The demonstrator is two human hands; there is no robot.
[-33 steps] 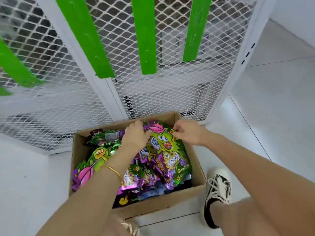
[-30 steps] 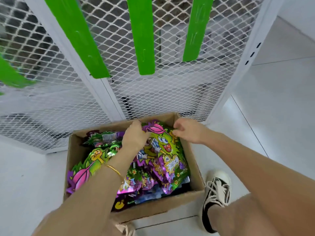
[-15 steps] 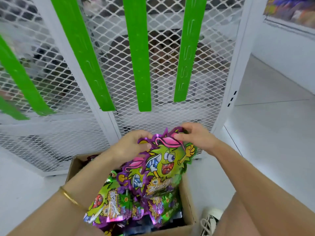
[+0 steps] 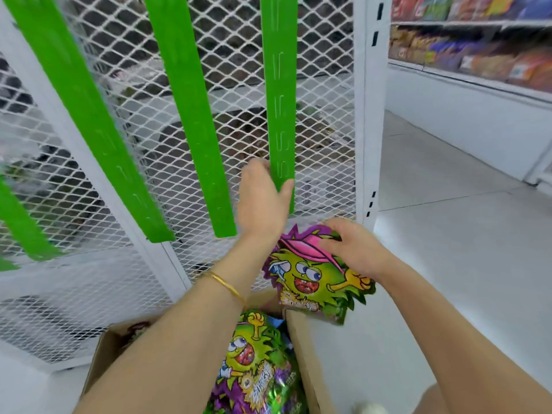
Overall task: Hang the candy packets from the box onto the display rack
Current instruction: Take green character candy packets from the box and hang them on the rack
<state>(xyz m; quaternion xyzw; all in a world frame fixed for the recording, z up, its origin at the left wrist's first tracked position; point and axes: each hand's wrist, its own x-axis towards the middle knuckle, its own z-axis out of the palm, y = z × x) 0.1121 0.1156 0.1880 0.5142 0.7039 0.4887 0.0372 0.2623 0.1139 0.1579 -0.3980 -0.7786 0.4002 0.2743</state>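
My right hand (image 4: 351, 246) grips the top of a green and purple candy packet (image 4: 316, 279) with a cartoon face, held above the box's right edge. My left hand (image 4: 263, 201) is raised and pinches the lower end of the rightmost green hanging strip (image 4: 280, 94) on the white mesh display rack (image 4: 328, 115). The cardboard box (image 4: 301, 354) stands on the floor below my arms, with more of the same packets (image 4: 254, 363) inside. My left forearm hides much of the box.
Two more green strips (image 4: 191, 115) hang left of the held one, others at the far left. A white upright post (image 4: 369, 109) borders the mesh on the right. Shelves of snacks (image 4: 478, 49) line the right wall above a pale tiled floor (image 4: 448, 234).
Both hands lifted one packet out of the box. My left hand then let go of it and rose to grip the green strip. The view tilted upward.
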